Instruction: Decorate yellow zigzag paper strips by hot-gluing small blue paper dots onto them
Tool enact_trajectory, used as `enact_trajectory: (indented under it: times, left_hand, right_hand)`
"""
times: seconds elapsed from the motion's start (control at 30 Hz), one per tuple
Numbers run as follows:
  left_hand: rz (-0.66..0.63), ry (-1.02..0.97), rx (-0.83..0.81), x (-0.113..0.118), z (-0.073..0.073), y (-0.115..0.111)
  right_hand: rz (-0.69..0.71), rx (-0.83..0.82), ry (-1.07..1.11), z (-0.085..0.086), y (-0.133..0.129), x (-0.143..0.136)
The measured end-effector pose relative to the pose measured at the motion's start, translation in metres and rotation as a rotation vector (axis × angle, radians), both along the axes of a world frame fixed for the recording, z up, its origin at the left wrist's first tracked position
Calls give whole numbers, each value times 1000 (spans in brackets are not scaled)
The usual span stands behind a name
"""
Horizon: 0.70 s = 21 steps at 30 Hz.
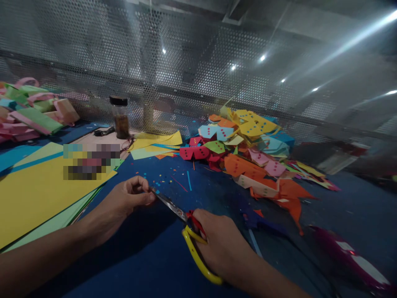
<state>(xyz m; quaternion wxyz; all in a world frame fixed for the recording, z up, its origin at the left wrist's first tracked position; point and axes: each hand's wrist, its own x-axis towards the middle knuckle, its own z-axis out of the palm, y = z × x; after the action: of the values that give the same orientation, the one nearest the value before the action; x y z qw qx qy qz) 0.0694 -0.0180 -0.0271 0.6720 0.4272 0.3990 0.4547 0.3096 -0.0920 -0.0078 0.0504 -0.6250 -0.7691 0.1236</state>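
Note:
My right hand (221, 242) grips a pair of scissors (176, 211) with one yellow handle loop and one red. Their blades look nearly closed and point up and left. At the blade tips my left hand (132, 194) is closed in a pinch of thumb and fingers; what it pinches, if anything, is too small to make out. Tiny paper bits (161, 177) in several colours lie scattered on the blue table (139, 260) just beyond the tips.
Cut and folded coloured paper pieces (248, 165) pile up at the back right. Yellow and green sheets (46, 194) lie on the left, near a lidded jar (120, 118). Folded paper strips (37, 111) heap at far left. A purple object (350, 256) lies right. Perforated metal panels (186, 70) stand behind.

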Motion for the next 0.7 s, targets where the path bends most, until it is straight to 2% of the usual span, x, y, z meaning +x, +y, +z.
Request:
enact_trajectory:
  times: [0.23, 0.7]
  left_hand:
    - [-2, 11, -17, -1, 3, -2]
    - [-10, 13, -17, -3, -1, 1]
  right_hand:
    - [12, -11, -10, -1, 1, 1]
    - [4, 18, 24, -2, 2, 2]
